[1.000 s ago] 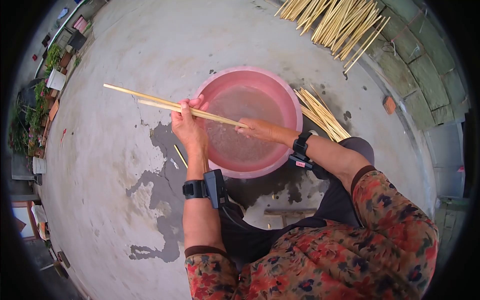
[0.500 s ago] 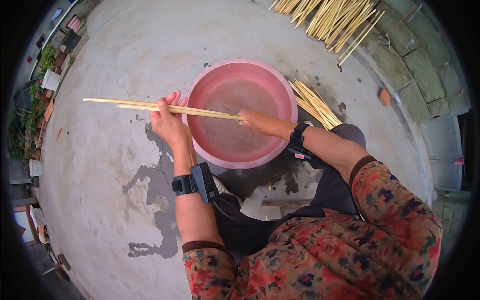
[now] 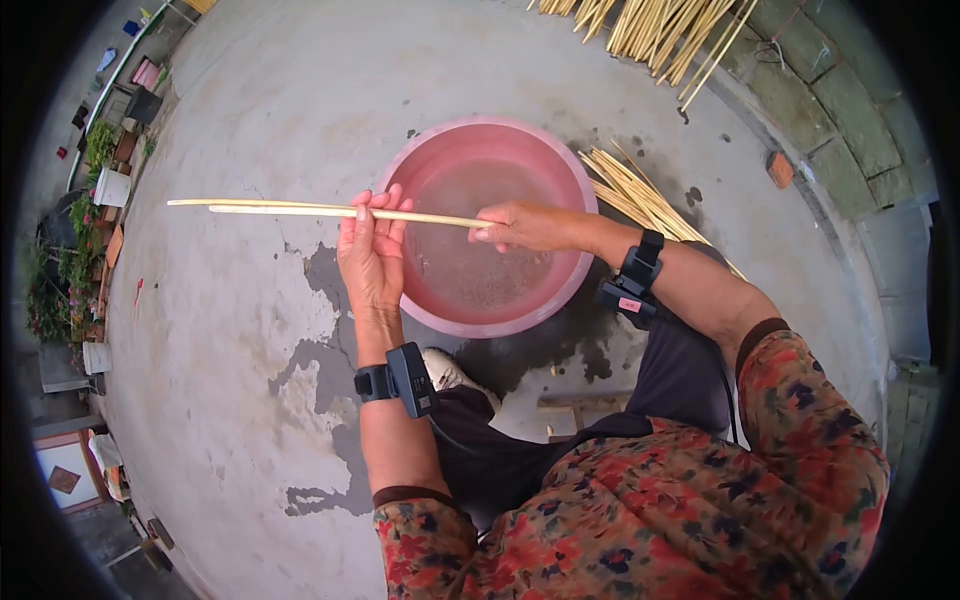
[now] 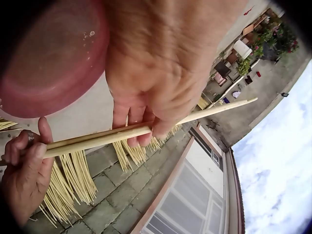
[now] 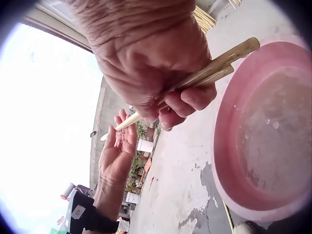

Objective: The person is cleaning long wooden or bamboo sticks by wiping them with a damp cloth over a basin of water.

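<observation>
Two long, pale peeled sticks [image 3: 440, 218] lie side by side and nearly level over the left part of a pink basin [image 3: 487, 326] of cloudy water. My right hand [image 3: 525, 226] grips their right ends above the basin; in the right wrist view the butt ends of the sticks [image 5: 239, 53] poke out of the fist. Farther along, at the basin's left rim, my left hand [image 3: 372, 265] pinches the sticks, thumb on the near side and fingers behind. Their far ends reach out past it to the left, one longer than the other.
Beside the basin at right lies a small bundle of sticks [image 3: 640, 195]. A bigger pile of sticks [image 3: 670, 35] is spread at the back right, near a brick [image 3: 780, 169]. White flowerpots [image 3: 113, 187] line the left edge. Below the basin are a shoe [image 3: 445, 370] and wet concrete.
The sticks have swung from sloping down to the right to nearly level. My left hand slid outward along them, then came back toward the basin; my right hand kept its grip.
</observation>
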Tool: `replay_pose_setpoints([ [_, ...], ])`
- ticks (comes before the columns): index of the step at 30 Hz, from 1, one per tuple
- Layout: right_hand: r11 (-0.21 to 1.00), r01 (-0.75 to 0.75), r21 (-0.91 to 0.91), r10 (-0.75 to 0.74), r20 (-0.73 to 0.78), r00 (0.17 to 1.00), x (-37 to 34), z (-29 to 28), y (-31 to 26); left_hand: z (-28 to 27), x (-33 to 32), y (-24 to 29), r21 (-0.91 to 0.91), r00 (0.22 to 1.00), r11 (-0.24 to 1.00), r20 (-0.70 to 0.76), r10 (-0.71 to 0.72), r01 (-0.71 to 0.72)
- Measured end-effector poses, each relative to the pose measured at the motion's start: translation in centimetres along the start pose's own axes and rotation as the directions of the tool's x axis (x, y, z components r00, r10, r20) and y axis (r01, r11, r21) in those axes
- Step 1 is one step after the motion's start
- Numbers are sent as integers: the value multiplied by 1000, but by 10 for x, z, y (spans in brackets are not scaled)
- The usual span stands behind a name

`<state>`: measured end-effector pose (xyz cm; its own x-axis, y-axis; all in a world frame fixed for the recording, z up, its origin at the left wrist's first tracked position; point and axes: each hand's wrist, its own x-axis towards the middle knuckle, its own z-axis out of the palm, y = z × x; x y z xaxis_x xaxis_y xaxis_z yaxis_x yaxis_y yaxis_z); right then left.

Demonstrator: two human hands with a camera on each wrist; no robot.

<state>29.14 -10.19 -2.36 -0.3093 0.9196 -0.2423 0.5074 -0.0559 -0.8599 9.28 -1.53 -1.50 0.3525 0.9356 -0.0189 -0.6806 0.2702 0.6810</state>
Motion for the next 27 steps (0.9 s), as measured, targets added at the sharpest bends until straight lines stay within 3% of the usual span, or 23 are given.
replay_pose_setpoints([
  [2,1000,22,16,-22,0,1000,6,0,0,0,2,1,39,999,998,-20,41,-41],
  [4,926,12,-377,-123,-274,954,8,5,-2,3,1,5,64,995,998,-99,30,-24],
  [8,920,63,-388,-210,-349,913,4,3,3,-2,3,3,122,992,993,-126,4,12],
  [10,994,70,-82,-96,-388,917,2,1,5,-4,2,3,143,994,990,-109,3,12],
  [16,980,-11,198,56,-226,972,2,-11,12,0,-5,2,153,1000,988,-15,-27,30],
  [23,989,130,68,-102,-325,940,5,-6,7,1,-6,2,142,1000,990,10,-17,16],
  [25,971,232,-63,-238,-390,889,8,-6,10,0,-6,3,144,999,989,40,-25,19],
  [27,962,240,-133,-273,-388,880,8,-8,10,-1,-6,5,167,999,986,38,-21,14],
])
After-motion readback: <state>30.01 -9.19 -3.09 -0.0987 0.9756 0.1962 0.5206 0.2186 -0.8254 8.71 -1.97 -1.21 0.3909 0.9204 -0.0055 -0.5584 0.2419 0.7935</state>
